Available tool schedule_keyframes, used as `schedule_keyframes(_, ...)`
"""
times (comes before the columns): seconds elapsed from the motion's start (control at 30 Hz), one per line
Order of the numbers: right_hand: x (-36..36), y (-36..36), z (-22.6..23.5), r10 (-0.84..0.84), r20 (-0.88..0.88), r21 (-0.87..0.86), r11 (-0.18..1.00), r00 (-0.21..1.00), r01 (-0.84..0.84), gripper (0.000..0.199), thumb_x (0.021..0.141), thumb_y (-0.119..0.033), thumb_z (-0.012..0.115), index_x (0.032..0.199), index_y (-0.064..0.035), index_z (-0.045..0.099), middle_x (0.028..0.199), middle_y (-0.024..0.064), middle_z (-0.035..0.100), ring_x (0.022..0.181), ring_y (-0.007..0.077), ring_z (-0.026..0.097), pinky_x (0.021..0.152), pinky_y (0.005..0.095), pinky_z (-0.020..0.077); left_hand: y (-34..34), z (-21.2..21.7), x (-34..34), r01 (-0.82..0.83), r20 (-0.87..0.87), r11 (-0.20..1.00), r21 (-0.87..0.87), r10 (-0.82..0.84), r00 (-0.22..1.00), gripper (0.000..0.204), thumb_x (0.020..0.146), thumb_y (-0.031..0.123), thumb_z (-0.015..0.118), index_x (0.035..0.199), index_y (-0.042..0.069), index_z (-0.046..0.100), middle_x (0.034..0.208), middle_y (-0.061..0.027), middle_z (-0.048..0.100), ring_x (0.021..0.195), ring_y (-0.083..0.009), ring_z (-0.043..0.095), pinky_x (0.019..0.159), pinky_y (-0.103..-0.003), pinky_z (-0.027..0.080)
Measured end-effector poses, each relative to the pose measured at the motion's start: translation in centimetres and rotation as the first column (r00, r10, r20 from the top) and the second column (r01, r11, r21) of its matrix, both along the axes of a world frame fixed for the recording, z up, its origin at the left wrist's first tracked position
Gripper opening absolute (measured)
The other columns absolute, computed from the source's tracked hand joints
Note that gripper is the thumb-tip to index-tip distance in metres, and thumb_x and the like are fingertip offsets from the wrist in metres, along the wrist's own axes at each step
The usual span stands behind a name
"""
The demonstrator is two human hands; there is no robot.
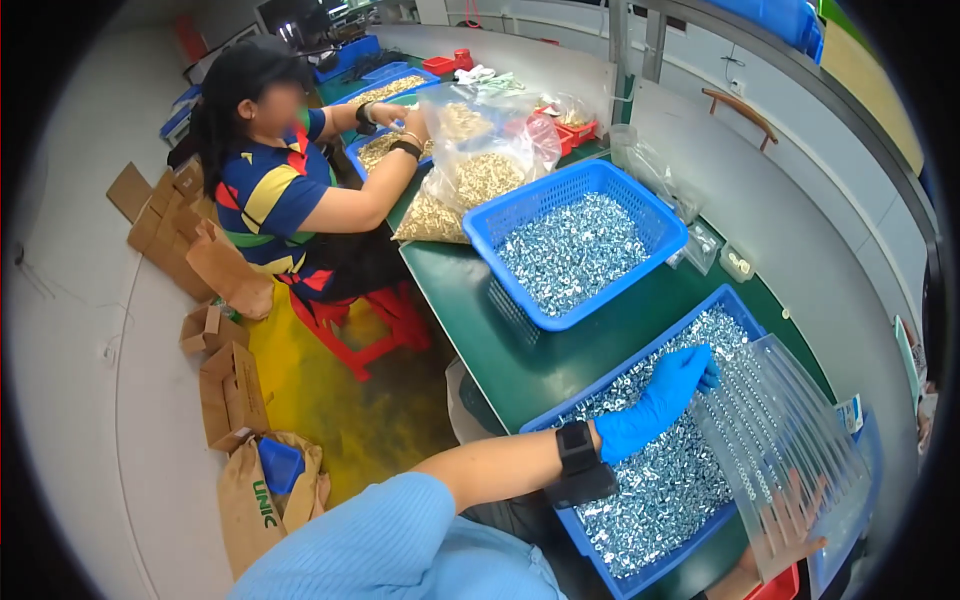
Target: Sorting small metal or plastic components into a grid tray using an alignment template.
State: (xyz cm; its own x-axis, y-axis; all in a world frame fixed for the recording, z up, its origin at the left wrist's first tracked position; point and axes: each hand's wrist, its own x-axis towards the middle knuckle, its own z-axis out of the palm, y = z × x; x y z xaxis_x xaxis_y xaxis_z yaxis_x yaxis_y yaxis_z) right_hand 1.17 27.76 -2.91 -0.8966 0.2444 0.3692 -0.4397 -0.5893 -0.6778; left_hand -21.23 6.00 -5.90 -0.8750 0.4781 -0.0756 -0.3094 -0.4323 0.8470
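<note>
My left hand [672,388], in a blue glove, hovers over a blue tray [590,395] full of small silvery metal parts [655,490]. Its fingers are curled beside the upper left edge of a clear grooved plate [790,440]; whatever they may hold is hidden. Rows of the small parts lie in the plate's grooves. At the plate's lower end my bare right hand [800,520] grips it, thumb at the edge, the fingers showing through the clear plastic. The plate sits tilted over the tray's right side.
A blue basket [480,225] of similar parts stands on the green table [450,290]. Bags of gold-coloured parts [490,178] are beyond it. A co-worker [290,180] sits at the far left, hands over a blue tray. Cardboard boxes [230,395] line the floor.
</note>
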Motion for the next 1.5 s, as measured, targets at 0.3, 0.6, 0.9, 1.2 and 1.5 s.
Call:
schedule_keyframes(0.3, -1.2, 1.3, -0.6, 0.165, -0.076, 0.035, 0.986, 0.983, -0.163, 0.085, 0.087, -0.046, 0.047, 0.143, -0.0138, -0.008, 0.143, 0.0323, -0.001, 0.120, 0.0479, 0.038, 0.095, 0.0656, 0.0304, -0.8, -0.2, -4.4, -0.182, -0.060, 0.976, 0.123, 0.191, 0.980, 0.037, 0.096, 0.030, 0.042, 0.080, 0.000, 0.058, 0.073, -0.0074, 0.061, 0.063, -0.0140, 0.060, 0.057, -0.027, 0.050)
schedule_keyframes(0.6, 1.1, 1.6, -5.2, 0.167, -0.353, -0.375, 0.876, 0.921, -0.303, 0.093, 0.082, -0.060, 0.046, 0.143, -0.0071, -0.001, 0.138, 0.0379, 0.015, 0.129, 0.0476, 0.023, 0.107, 0.0574, 0.0137, -0.5, -1.2, -5.4, -0.179, -0.067, 0.982, 0.063, 0.183, 0.981, 0.036, 0.096, 0.030, 0.042, 0.080, 0.001, 0.057, 0.073, -0.0081, 0.060, 0.062, -0.0141, 0.059, 0.055, -0.026, 0.050)
schedule_keyframes(0.9, -0.4, -1.3, -2.6, 0.160, -0.264, -0.223, 0.950, 0.951, -0.221, 0.089, 0.084, -0.055, 0.047, 0.143, -0.0043, 0.004, 0.138, 0.0302, 0.026, 0.124, 0.0415, 0.036, 0.107, 0.0538, 0.0193, -1.0, -0.4, -4.7, -0.168, -0.017, 0.984, 0.061, 0.170, 0.985, 0.036, 0.096, 0.030, 0.043, 0.080, 0.001, 0.056, 0.075, -0.0086, 0.060, 0.064, -0.0144, 0.059, 0.055, -0.026, 0.050)
schedule_keyframes(1.2, 0.2, -2.0, -0.7, -0.173, 0.000, -0.077, 0.982, 0.985, 0.172, 0.083, 0.088, -0.052, 0.042, 0.143, -0.0099, -0.003, 0.139, 0.0364, 0.015, 0.110, 0.0462, 0.049, 0.090, 0.0591, 0.0394, -0.7, -0.5, -3.9, -0.058, -0.112, 0.997, -0.040, 0.054, 0.992, 0.035, 0.093, 0.032, 0.049, 0.111, 0.002, 0.051, 0.105, -0.0131, 0.056, 0.087, -0.0199, 0.059, 0.069, -0.029, 0.051)
schedule_keyframes(1.5, 0.3, -1.5, -2.2, -0.271, 0.095, -0.191, 0.939, 0.958, 0.285, 0.080, 0.088, -0.055, 0.040, 0.144, -0.0073, 0.006, 0.135, 0.0382, 0.024, 0.091, 0.0332, 0.060, 0.061, 0.0362, 0.0537, -1.6, 4.6, -0.7, -0.155, -0.753, 0.988, 0.026, 0.121, 0.647, 0.077, 0.076, 0.010, 0.071, 0.140, 0.017, 0.029, 0.142, -0.0069, 0.030, 0.107, -0.0223, 0.050, 0.084, -0.033, 0.045)
